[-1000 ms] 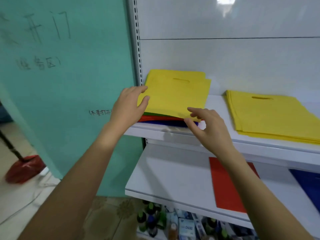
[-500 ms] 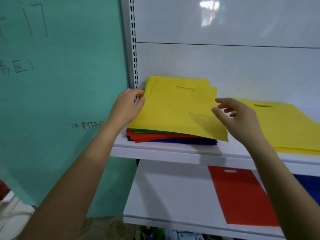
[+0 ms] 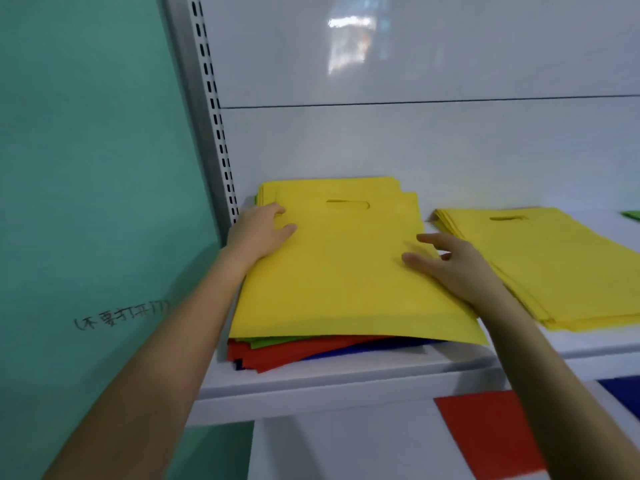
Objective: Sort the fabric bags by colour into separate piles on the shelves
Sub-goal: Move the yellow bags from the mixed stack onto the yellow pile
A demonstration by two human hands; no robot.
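Observation:
A yellow fabric bag (image 3: 346, 271) with a cut-out handle tops a mixed pile at the left of the upper shelf (image 3: 329, 389). Green (image 3: 273, 341), red (image 3: 277, 356) and blue (image 3: 363, 349) bags show under its slightly raised front edge. My left hand (image 3: 259, 233) holds the bag's left edge, thumb on top and fingers curled. My right hand (image 3: 446, 261) lies with spread fingers on the bag's right edge. A sorted pile of yellow bags (image 3: 554, 265) lies to the right on the same shelf.
On the lower shelf lie a red bag (image 3: 485, 431) and a blue bag (image 3: 623, 396). A green corner (image 3: 632, 214) shows at the far right of the upper shelf. A slotted metal upright (image 3: 207, 116) and a teal panel (image 3: 86, 202) bound the left side.
My right hand has come down from the air onto the yellow bag's right edge. My left hand has slid further onto the bag's left side. The view has moved closer.

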